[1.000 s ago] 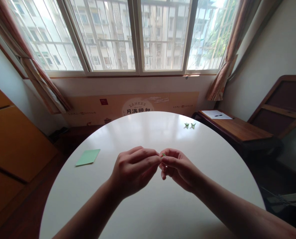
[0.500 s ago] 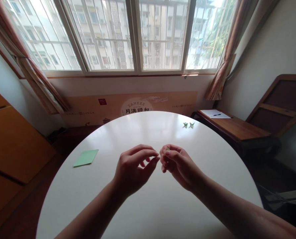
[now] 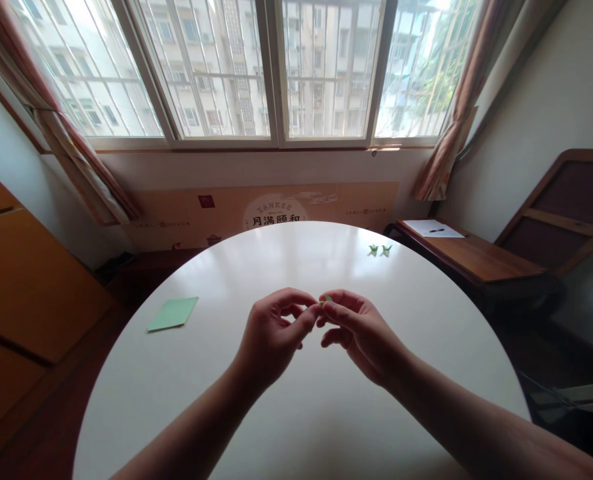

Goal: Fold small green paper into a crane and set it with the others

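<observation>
Above the middle of the white round table [image 3: 296, 427], my left hand [image 3: 281, 333] and my right hand [image 3: 359, 327] meet at the fingertips. Between them is a small piece of folded green paper [image 3: 328, 299], mostly hidden by the fingers. Thumb and index finger of each hand are pinched on it. Two little green folded paper cranes [image 3: 379, 250] stand side by side near the table's far right edge. A pad of light green square paper [image 3: 173, 315] lies at the left of the table.
A wooden chair or bench [image 3: 496, 257] beyond the table's right side bears a white sheet [image 3: 434, 229] with a pen on it. A printed cardboard panel [image 3: 176, 213] stands under the barred window [image 3: 321, 73]. Orange-brown cabinets [image 3: 31, 280] are at the left.
My left hand has moved slightly right, and its fingertips now pinch the green folded paper together with my right. A bit more of the paper shows. The view has shifted slightly.
</observation>
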A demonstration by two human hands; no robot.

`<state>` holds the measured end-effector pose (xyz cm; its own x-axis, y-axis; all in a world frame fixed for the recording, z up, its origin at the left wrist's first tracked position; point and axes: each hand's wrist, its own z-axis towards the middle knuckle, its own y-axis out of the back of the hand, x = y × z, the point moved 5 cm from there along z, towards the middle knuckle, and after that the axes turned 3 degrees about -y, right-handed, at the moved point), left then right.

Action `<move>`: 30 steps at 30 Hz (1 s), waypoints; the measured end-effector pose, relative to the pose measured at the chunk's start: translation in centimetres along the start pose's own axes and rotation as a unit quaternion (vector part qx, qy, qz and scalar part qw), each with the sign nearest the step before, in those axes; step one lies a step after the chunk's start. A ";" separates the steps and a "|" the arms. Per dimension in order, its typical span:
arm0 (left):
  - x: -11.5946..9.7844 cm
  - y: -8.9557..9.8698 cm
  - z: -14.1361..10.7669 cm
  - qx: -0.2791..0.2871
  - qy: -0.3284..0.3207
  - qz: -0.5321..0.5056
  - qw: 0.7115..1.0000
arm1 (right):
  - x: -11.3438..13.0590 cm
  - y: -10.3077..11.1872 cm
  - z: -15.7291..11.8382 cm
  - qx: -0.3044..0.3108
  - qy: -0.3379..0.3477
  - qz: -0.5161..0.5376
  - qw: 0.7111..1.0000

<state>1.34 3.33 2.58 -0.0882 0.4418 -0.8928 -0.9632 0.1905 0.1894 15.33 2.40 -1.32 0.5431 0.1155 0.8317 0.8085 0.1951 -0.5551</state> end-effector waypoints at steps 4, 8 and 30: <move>0.5 0.4 0.2 -0.010 0.049 -0.037 0.998 | 0.0 -0.2 0.0 0.009 -0.014 -0.024 1.000; 1.0 0.5 0.4 -0.008 0.078 -0.070 0.994 | -0.1 0.2 0.1 -0.011 -0.012 -0.054 0.998; 1.1 1.5 1.3 0.006 0.005 -0.042 0.999 | -1.0 0.0 0.3 0.040 -0.080 -0.026 0.996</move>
<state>0.13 5.29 2.41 -0.0095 0.4147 -0.9099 -0.9641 0.2377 0.1185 14.76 2.56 -2.12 0.4530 0.2564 0.8539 0.8102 0.2813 -0.5142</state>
